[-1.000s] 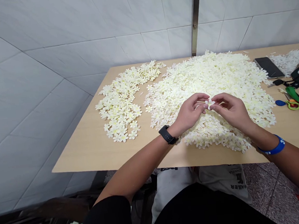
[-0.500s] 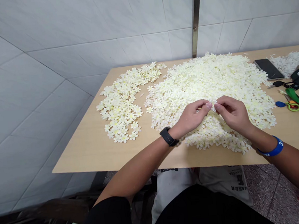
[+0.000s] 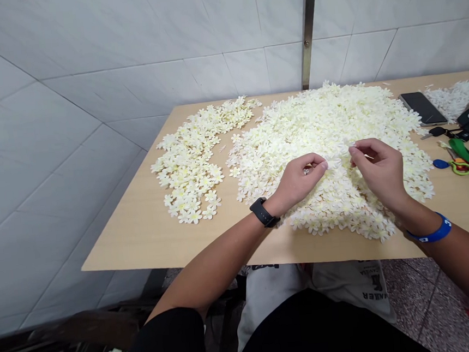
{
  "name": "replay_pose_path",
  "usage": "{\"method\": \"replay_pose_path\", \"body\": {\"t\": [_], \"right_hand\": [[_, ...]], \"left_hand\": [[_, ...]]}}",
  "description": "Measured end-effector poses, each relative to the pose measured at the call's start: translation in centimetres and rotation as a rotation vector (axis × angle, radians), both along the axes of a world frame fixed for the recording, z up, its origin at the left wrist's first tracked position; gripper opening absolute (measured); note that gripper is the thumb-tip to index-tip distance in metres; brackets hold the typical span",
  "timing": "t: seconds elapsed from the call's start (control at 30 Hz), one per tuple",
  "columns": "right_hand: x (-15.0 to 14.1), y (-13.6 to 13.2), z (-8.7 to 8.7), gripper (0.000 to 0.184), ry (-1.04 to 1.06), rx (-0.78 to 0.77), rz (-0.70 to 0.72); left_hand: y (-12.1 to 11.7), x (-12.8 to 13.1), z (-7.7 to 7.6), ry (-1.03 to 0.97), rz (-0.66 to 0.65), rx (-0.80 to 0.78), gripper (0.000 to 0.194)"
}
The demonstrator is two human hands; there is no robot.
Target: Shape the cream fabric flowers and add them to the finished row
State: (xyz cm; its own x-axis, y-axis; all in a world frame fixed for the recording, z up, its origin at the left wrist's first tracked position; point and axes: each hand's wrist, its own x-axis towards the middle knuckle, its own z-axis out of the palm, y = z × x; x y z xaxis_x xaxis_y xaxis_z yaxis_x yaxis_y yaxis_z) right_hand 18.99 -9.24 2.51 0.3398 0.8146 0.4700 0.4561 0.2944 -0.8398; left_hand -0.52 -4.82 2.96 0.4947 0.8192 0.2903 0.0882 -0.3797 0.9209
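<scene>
The left hand point(image 3: 300, 180), with a black watch point(image 3: 264, 212) at its wrist, has its thumb and forefinger closed on a small white flower-shaped piece point(image 3: 332, 164), which is blurred. This piece is held over the large heap of cream-white artificial flowers point(image 3: 296, 132), near the heap's middle. The right hand point(image 3: 381, 168), with a blue printed wristband point(image 3: 432, 231) behind it, is at four o'clock from that middle, apart from the left hand; its thumb and forefinger are pinched together, and whether they grip anything cannot be told.

The heap spreads over a light wood-coloured table point(image 3: 140, 228). At its nine o'clock is a smaller, curved band of similar flowers point(image 3: 187, 174). At two o'clock from the heap lies a dark phone point(image 3: 423, 108), with a pile of thin white pieces point(image 3: 457, 98) just beyond it. At three o'clock are a bunch of keys with a green holder point(image 3: 466, 154) and a blue oval tag point(image 3: 440, 163). A metal strip point(image 3: 309, 27) runs up the tiled wall point(image 3: 156, 29) at twelve o'clock.
</scene>
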Motion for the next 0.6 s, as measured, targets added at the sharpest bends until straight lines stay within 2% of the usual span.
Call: {"method": "replay_pose_path", "body": {"t": [0.13, 0.27, 0.43, 0.6], "right_hand": [[0.5, 0.3, 0.1, 0.014, -0.032, -0.059, 0.028], [0.6, 0.2, 0.4, 0.032, -0.096, -0.103, 0.059], [0.3, 0.0, 0.2, 0.021, -0.098, -0.036, 0.049], [-0.7, -0.4, 0.7, 0.023, -0.031, -0.139, 0.335]], "left_hand": [[0.1, -0.1, -0.2, -0.032, 0.037, -0.014, 0.021], [0.1, -0.2, -0.2, -0.032, 0.051, -0.037, 0.025], [0.1, -0.3, -0.1, -0.020, 0.030, -0.003, 0.028], [-0.3, -0.2, 0.1, -0.006, -0.042, 0.058, 0.031]]}}
